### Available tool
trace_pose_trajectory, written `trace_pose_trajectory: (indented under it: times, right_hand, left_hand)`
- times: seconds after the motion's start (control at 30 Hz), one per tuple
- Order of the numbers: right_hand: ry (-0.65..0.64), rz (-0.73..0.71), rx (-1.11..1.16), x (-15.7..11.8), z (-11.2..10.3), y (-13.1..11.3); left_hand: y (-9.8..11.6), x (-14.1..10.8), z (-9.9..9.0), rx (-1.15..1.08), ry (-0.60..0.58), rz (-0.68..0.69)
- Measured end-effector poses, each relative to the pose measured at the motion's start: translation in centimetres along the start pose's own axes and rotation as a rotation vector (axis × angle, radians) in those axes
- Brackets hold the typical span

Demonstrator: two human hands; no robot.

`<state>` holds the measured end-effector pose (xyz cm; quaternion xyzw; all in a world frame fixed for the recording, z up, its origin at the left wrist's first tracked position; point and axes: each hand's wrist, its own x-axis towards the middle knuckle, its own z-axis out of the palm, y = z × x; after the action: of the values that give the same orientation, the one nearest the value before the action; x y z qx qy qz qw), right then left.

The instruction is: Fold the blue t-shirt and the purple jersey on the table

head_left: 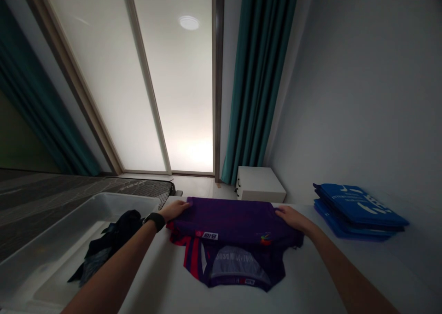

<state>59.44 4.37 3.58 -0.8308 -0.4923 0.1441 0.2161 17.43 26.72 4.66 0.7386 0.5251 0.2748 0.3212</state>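
A purple sports jersey (229, 224) lies on a white table (321, 263), its upper part folded over the lower part. Below the fold, a dark collar area with a grey inner panel (239, 268) and red stripes shows. My left hand (175, 210) grips the jersey's far left edge, and a black watch (154, 221) sits on that wrist. My right hand (293, 218) holds the opposite end of the fold. Both forearms reach in from the bottom corners.
A translucent plastic bin (65, 233) with dark crumpled clothing (113, 240) stands left of the jersey. Several folded blue shirts (359, 212) are stacked at the table's right. Beyond the table are a white bedside cabinet (260, 184), a bed, teal curtains and a glass door.
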Motion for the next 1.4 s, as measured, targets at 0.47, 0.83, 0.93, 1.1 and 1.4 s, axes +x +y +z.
trace_pose_trajectory:
  times: [0.47, 0.83, 0.93, 1.1, 1.4]
  right_hand:
    - [0.006, 0.131, -0.245, -3.3, 3.6, 1.2]
    - [-0.002, 0.127, -0.387, -13.1, 5.3, 2.0]
    - [0.066, 0.128, -0.33, -14.5, 6.0, 2.5]
    - [0.088, 0.146, -0.27, -14.5, 6.0, 2.6]
    - [0.098, 0.174, -0.201, -14.0, 6.5, 3.7]
  left_hand:
    - [-0.9, -2.8, 0.5, 0.509, -0.165, -0.035]
    - [-2.9, -11.6, 0.0, 0.505, -0.085, -0.039]
    - [-2.5, -12.7, 0.2, 0.464, -0.092, -0.034]
    - [-2.0, -12.9, 0.2, 0.452, -0.086, -0.039]
    - [-2.7, -13.0, 0.4, 0.316, -0.05, -0.003]
